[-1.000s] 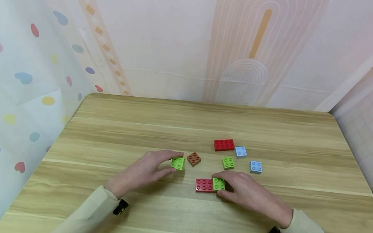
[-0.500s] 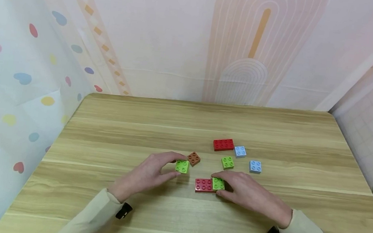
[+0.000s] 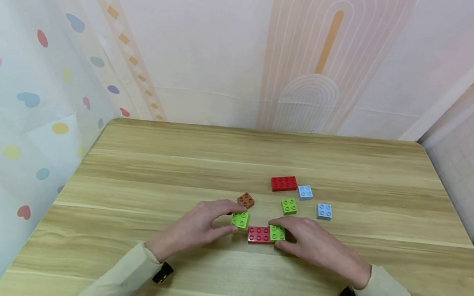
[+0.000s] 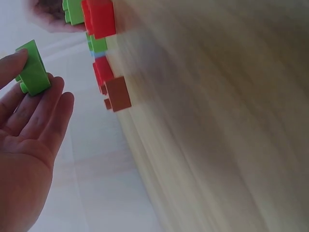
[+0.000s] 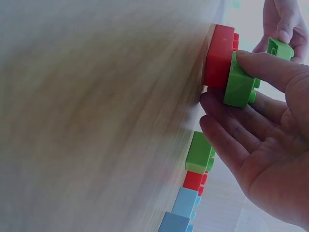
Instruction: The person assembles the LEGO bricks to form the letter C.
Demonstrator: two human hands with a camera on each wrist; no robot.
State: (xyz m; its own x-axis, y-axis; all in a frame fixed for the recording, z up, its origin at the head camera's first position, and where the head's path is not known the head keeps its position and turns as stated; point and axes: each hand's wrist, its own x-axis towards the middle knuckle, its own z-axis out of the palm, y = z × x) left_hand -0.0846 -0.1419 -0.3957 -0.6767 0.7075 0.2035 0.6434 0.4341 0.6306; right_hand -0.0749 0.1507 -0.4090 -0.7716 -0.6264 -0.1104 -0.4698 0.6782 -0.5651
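My left hand [image 3: 197,227] pinches a lime-green square toy brick [image 3: 240,219] between thumb and fingers; the left wrist view has this green brick [image 4: 34,70] raised above the tabletop. Just to its right lies a long red brick [image 3: 258,235] with two rows of studs. On that red brick's right end sits a second green brick [image 3: 277,233], which my right hand [image 3: 313,246] grips by its sides. The right wrist view shows the green brick [image 5: 239,84] over the edge of the red brick [image 5: 220,55]. Beyond my left fingertips is a brown square brick [image 3: 246,200].
Farther back on the wooden table [image 3: 167,160] are another red brick [image 3: 283,183], a light-blue brick [image 3: 305,192] touching or close beside it, a third green brick [image 3: 289,206] and a second light-blue brick [image 3: 324,211]. A patterned cloth [image 3: 210,69] hangs behind the table.
My left hand has carried its green brick rightward and a little nearer to me, up to the left end of the red brick. The right hand has kept its grip in place.
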